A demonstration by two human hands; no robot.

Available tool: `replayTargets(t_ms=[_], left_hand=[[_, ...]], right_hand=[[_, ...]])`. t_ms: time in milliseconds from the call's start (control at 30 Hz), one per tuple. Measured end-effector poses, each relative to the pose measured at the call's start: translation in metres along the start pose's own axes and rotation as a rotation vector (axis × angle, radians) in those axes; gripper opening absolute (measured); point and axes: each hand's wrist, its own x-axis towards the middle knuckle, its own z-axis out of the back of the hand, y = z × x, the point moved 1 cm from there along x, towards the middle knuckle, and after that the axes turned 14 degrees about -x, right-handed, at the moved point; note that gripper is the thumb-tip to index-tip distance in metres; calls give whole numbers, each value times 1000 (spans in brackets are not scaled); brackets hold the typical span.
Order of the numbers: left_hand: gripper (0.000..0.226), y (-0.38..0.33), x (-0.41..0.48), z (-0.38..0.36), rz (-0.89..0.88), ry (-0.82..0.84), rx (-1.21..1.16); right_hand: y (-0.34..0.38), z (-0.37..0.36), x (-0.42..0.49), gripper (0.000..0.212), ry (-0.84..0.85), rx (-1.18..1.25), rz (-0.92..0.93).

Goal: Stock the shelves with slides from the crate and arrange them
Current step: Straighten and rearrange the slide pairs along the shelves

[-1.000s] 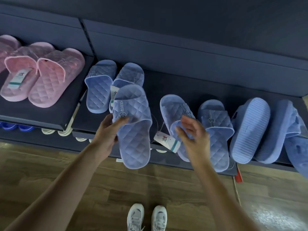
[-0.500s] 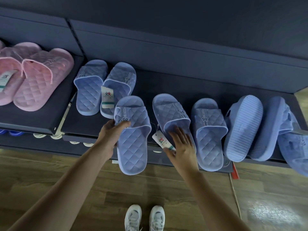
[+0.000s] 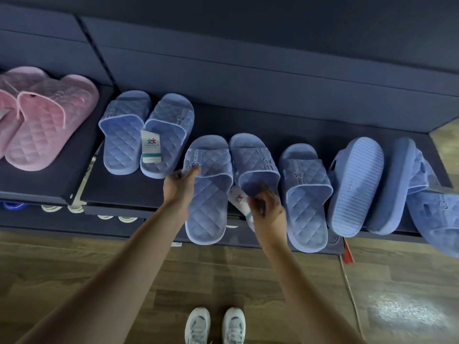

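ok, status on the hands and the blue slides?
Left hand grips blue slide by strap; heel overhangs shelf. Right hand at hang tag, blurred, grip unclear. Tipped slides lean further right.

Both bare arms reach forward and angle slightly inward. The left grip sits at the side of a blue slide, with the thumb laid over the strap edge and the fingers tucked beneath. The right grip is blurred, its wrist bent and its fingers curled downward at a paper tag. Whether they pinch it, I cannot tell.
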Motion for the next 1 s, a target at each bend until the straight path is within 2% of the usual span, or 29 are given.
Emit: replayTargets(t_ms=[100,167,267,367,467,533,600,667,700,767,900,1000], left_hand=[[23,3,0,1,-42,-10,22],[32,8,-1,-2,-93,-11,46],[36,20,-4,-15,-115,-62,99],[49,28,-4,-28,-89,-158,160],[49,27,-5,-31,-158,-181,265],[48,26,-13,-24,-302,-119,316],[44,26,-27,-9,-664,-7,480],[33,32,-37,4,-961,227,656],[30,37,-39,8,-1007,357,724],[34,47,-36,7,-965,491,843],[53,53,-14,-10,-786,387,1034],[51,52,-5,-16,-808,356,1153]], right_hand=[[-7,17,4,14,-21,82,-180],[-16,25,3,10,-85,42,-206],[-22,22,-3,8,-124,-115,-85],[-27,14,-3,24,-115,-211,120],[-35,4,-7,37,-46,-268,244],[-39,-1,-13,46,6,-295,259],[-39,-2,-16,50,38,-325,292],[-36,-2,-15,49,31,-348,324],[-35,-3,-14,46,18,-369,335],[-31,-2,-12,45,3,-436,344],[-21,-4,-3,47,-25,-558,392],[-19,-12,1,48,-46,-537,429]])
